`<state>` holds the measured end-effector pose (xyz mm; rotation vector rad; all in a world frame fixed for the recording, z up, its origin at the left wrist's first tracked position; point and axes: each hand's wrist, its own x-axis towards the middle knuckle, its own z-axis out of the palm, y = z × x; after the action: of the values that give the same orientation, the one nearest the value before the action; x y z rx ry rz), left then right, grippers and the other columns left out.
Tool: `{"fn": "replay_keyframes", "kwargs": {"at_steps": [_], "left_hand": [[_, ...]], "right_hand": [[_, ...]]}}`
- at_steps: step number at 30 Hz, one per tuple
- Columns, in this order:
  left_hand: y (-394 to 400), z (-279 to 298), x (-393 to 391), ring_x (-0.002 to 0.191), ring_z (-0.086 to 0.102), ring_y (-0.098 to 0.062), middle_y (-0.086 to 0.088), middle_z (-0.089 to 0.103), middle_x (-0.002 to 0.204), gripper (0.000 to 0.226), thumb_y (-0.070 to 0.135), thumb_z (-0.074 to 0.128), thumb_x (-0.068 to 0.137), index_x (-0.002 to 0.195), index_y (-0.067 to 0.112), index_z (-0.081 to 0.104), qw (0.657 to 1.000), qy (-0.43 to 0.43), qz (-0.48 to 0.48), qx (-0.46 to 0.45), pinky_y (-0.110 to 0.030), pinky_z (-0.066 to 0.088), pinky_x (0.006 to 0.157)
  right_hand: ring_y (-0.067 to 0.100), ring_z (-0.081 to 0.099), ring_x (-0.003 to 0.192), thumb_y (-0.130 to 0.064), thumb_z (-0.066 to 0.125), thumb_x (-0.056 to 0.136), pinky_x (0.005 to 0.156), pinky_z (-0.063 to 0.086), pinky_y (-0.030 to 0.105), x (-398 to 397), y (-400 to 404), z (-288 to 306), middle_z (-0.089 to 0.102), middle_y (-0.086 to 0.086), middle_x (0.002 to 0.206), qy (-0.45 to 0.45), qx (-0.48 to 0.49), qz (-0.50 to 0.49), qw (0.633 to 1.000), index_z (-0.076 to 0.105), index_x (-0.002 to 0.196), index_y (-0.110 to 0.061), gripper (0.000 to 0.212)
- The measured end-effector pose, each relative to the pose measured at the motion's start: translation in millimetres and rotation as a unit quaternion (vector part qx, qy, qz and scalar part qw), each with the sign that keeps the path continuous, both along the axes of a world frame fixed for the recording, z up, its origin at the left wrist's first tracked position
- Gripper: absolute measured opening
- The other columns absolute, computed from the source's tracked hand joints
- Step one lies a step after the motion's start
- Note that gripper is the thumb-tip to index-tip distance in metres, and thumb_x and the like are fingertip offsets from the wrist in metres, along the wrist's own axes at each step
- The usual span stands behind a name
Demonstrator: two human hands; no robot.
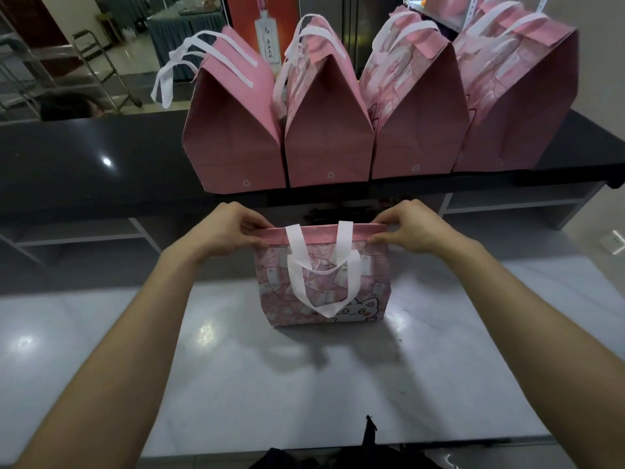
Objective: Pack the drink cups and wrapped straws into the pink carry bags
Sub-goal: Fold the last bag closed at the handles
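Note:
A pink carry bag [365,282] with a cat print and white handles stands on the pale marble counter [270,384] in front of me. My left hand [225,230] pinches the left end of its top rim. My right hand [411,228] pinches the right end. The rim is held closed and flat, and the near handle hangs down the bag's front. Its contents are hidden. No cups or straws are in sight.
Several closed pink bags [324,130] with white handles stand in a row on the raised black ledge [84,164] behind. Grey shelving sits under that ledge. A metal rack [98,66] and a dim room lie beyond.

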<state>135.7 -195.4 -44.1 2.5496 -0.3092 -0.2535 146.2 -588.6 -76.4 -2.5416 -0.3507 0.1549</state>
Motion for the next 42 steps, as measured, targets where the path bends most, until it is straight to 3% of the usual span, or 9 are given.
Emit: {"fn": "replay_keyframes", "kwargs": {"at_steps": [5, 10, 14, 18, 23, 27, 33, 37, 42], "left_hand": [[-0.8, -6.4, 2.2, 0.084, 0.076, 0.007, 0.018, 0.081, 0.090, 0.023, 0.021, 0.094, 0.086, 0.107, 0.027, 0.087, 0.997, -0.067, 0.010, 0.046, -0.029, 0.066, 0.091], [-1.6, -17.1, -2.1, 0.078, 0.074, 0.002, 0.021, 0.077, 0.083, 0.014, 0.020, 0.088, 0.091, 0.099, 0.031, 0.086, 0.988, -0.141, 0.007, 0.056, -0.035, 0.067, 0.084], [-5.1, -21.9, -6.5, 0.085, 0.075, -0.010, 0.015, 0.080, 0.089, 0.015, 0.019, 0.081, 0.094, 0.102, 0.031, 0.084, 0.978, -0.191, 0.001, 0.086, -0.042, 0.066, 0.082], [-3.9, -27.2, -7.0, 0.081, 0.075, -0.012, 0.009, 0.082, 0.090, 0.014, 0.018, 0.082, 0.094, 0.105, 0.026, 0.086, 0.971, -0.220, -0.010, 0.089, -0.041, 0.067, 0.080], [7.4, -31.8, 1.1, 0.085, 0.072, 0.001, 0.010, 0.083, 0.098, 0.025, 0.006, 0.080, 0.097, 0.112, 0.024, 0.086, 0.982, -0.172, -0.010, 0.072, -0.024, 0.062, 0.084], [11.5, -35.8, 4.1, 0.084, 0.070, 0.009, 0.018, 0.079, 0.092, 0.031, 0.001, 0.080, 0.094, 0.109, 0.027, 0.086, 0.985, -0.154, 0.008, 0.071, -0.011, 0.052, 0.078], [8.6, -27.3, 6.5, 0.086, 0.071, 0.004, 0.028, 0.075, 0.088, 0.018, 0.039, 0.091, 0.086, 0.100, 0.046, 0.081, 0.995, -0.094, 0.001, 0.032, -0.024, 0.061, 0.076], [6.0, -34.0, 8.4, 0.084, 0.069, 0.011, 0.033, 0.071, 0.073, 0.012, 0.032, 0.093, 0.085, 0.090, 0.040, 0.086, 0.990, -0.139, 0.011, 0.023, -0.026, 0.062, 0.074], [9.2, -35.1, 8.5, 0.090, 0.067, 0.018, 0.030, 0.076, 0.086, 0.034, 0.017, 0.083, 0.096, 0.091, 0.051, 0.078, 0.996, -0.088, 0.015, -0.003, -0.019, 0.056, 0.077]], "right_hand": [[0.002, 0.074, 0.080, -0.047, 0.092, 0.084, 0.074, 0.062, 0.029, -0.3, 0.6, -9.7, 0.078, -0.021, 0.078, -0.023, 0.007, -0.013, 1.000, 0.085, 0.089, -0.043, 0.009], [-0.011, 0.068, 0.084, -0.041, 0.089, 0.089, 0.070, 0.053, 0.021, 0.0, 2.5, -11.6, 0.074, -0.031, 0.078, -0.044, 0.001, 0.000, 0.999, 0.084, 0.085, -0.039, 0.007], [0.005, 0.069, 0.075, -0.032, 0.084, 0.092, 0.068, 0.058, 0.032, -3.7, 7.7, -10.9, 0.074, -0.016, 0.073, -0.066, -0.023, 0.003, 0.998, 0.080, 0.082, -0.032, 0.011], [0.007, 0.065, 0.070, -0.025, 0.080, 0.095, 0.060, 0.052, 0.032, -9.8, 15.1, -15.7, 0.069, -0.014, 0.073, -0.093, -0.041, 0.005, 0.995, 0.073, 0.080, -0.027, 0.017], [0.003, 0.069, 0.068, -0.030, 0.080, 0.098, 0.063, 0.059, 0.027, -11.4, 13.1, -17.2, 0.073, -0.020, 0.074, -0.100, -0.009, -0.024, 0.995, 0.085, 0.098, -0.030, 0.006], [-0.006, 0.069, 0.072, -0.029, 0.080, 0.097, 0.059, 0.051, 0.016, -16.3, 14.2, -19.3, 0.070, -0.028, 0.069, -0.116, 0.009, -0.035, 0.993, 0.087, 0.105, -0.030, 0.010], [0.003, 0.070, 0.075, -0.034, 0.085, 0.094, 0.072, 0.065, 0.036, -16.9, 15.8, -10.6, 0.075, -0.021, 0.078, -0.065, -0.016, -0.026, 0.997, 0.086, 0.099, -0.034, 0.005], [-0.004, 0.070, 0.076, -0.029, 0.085, 0.094, 0.075, 0.065, 0.035, -20.9, 16.2, -11.9, 0.074, -0.026, 0.072, -0.066, -0.002, -0.038, 0.997, 0.086, 0.095, -0.033, 0.004], [-0.011, 0.066, 0.074, -0.053, 0.077, 0.096, 0.061, 0.051, 0.026, -38.5, 7.9, -4.9, 0.072, -0.033, 0.075, -0.027, 0.021, -0.043, 0.998, 0.084, 0.102, -0.040, 0.016]]}}
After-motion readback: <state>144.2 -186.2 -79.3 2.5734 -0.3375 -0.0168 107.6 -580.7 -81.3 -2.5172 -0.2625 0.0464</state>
